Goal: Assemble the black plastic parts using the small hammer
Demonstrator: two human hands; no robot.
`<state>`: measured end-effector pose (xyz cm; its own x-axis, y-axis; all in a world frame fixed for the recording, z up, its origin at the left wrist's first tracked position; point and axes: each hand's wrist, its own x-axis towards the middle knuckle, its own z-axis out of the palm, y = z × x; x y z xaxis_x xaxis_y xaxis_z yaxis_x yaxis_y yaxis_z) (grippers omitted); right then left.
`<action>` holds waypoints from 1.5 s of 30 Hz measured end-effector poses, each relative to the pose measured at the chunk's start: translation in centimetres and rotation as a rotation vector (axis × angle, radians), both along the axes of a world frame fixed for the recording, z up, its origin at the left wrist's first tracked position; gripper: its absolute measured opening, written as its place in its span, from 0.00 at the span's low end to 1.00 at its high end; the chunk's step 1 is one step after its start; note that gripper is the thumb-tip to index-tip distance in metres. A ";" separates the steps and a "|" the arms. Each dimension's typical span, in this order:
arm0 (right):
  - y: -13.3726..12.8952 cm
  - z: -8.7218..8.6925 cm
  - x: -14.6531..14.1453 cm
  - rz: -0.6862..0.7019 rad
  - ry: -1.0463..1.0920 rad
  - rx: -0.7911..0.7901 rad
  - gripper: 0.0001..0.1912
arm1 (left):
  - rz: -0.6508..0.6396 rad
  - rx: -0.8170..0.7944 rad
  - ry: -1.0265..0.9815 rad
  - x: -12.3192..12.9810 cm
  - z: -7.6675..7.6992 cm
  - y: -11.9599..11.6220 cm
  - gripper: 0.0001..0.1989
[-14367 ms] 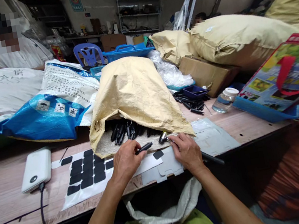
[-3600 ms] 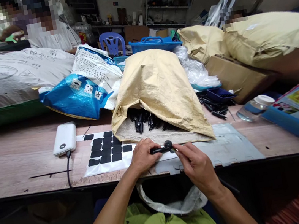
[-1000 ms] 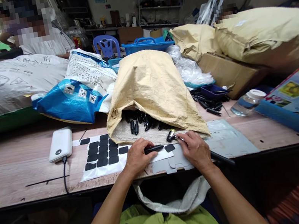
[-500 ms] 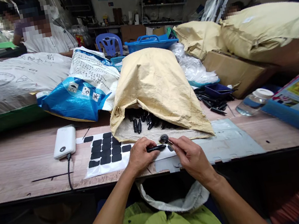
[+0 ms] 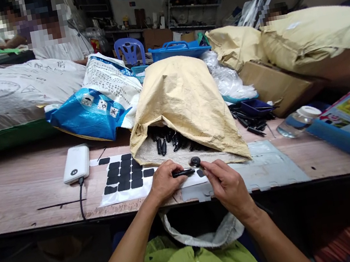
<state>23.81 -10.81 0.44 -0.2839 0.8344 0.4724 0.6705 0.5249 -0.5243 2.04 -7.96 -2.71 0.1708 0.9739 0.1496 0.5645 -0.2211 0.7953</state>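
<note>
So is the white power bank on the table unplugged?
No, a black cable is plugged into the near end of the white power bank.

The wood-grain worktop (image 5: 36,187) is carrying a white power bank (image 5: 77,164), a sticker sheet (image 5: 122,196), a tan sack (image 5: 186,102) and a lidded jar (image 5: 299,121).

Small hammer (image 5: 195,161) by a black pen-shaped piece (image 5: 184,172).
The piece lies sideways; the hammer's round, dark head is near its tip.
</note>
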 end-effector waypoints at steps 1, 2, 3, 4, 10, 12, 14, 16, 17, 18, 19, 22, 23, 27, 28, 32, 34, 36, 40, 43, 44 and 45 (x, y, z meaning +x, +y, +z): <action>-0.1 -0.1 0.1 0.007 -0.009 -0.012 0.16 | 0.002 0.001 0.003 0.0 0.0 0.0 0.06; -0.1 -0.2 0.2 0.019 -0.025 -0.031 0.16 | 0.002 0.001 0.006 0.0 0.0 0.0 0.06; -0.1 -0.3 0.4 0.031 -0.041 -0.049 0.16 | 0.003 0.000 0.008 0.0 0.1 0.0 0.06; -0.1 -0.4 0.5 0.035 -0.050 -0.062 0.16 | 0.006 0.000 0.010 0.1 0.1 0.0 0.06; 1.9 -0.6 1.9 -0.063 -0.058 0.000 0.16 | 0.013 0.026 0.047 0.2 0.4 -0.2 0.07; 3.0 -1.0 2.7 -0.104 -0.132 0.025 0.15 | 0.012 0.034 0.071 0.2 0.4 -0.3 0.08; 3.8 -1.8 3.4 -0.136 -0.221 0.046 0.14 | 0.009 0.037 0.081 0.2 0.4 -0.3 0.09; 4.3 -2.6 3.9 -0.148 -0.276 0.065 0.13 | 0.005 0.039 0.086 0.2 0.3 -0.3 0.10; 4.4 -3.0 4.0 -0.152 -0.287 0.075 0.13 | 0.003 0.038 0.089 0.1 0.3 -0.3 0.10; 4.4 -3.3 4.1 -0.159 -0.289 0.083 0.13 | 0.002 0.038 0.092 0.1 0.3 -0.3 0.11; 4.4 -3.5 4.1 -0.167 -0.287 0.090 0.14 | 0.001 0.038 0.097 0.1 0.3 -0.3 0.11; 4.1 -3.7 3.9 -0.188 -0.284 0.097 0.13 | 0.000 0.036 0.113 0.1 0.5 -0.4 0.11; 4.0 -3.7 3.9 -0.189 -0.286 0.094 0.13 | 0.001 0.033 0.117 0.1 0.6 -0.4 0.10; 3.9 -3.6 3.8 -0.192 -0.285 0.085 0.14 | -0.005 0.033 0.118 0.2 0.7 -0.5 0.09; 3.9 -3.6 3.8 -0.194 -0.283 0.086 0.14 | -0.007 0.036 0.118 0.2 0.6 -0.5 0.09; 3.9 -3.7 3.7 -0.199 -0.282 0.090 0.14 | -0.005 0.044 0.133 0.1 0.3 -0.3 0.08; 3.9 -3.6 3.7 -0.201 -0.290 0.087 0.14 | -0.007 0.045 0.140 0.0 0.3 -0.2 0.08; 3.9 -3.6 3.7 -0.206 -0.302 0.082 0.13 | -0.029 0.054 0.132 0.0 0.8 -0.4 0.08; 3.9 -3.6 3.6 -0.209 -0.315 0.072 0.13 | -0.204 0.019 0.023 0.7 2.8 -3.2 0.09; 3.8 -3.6 3.6 -0.214 -0.322 0.073 0.13 | -0.448 -0.117 0.013 2.0 3.5 -6.6 0.11; 3.8 -3.6 3.6 -0.216 -0.323 0.075 0.13 | -0.495 -0.161 0.061 2.5 3.3 -7.7 0.12; 3.8 -3.6 3.6 -0.216 -0.322 0.077 0.13 | -0.502 -0.199 0.130 2.9 2.8 -8.5 0.12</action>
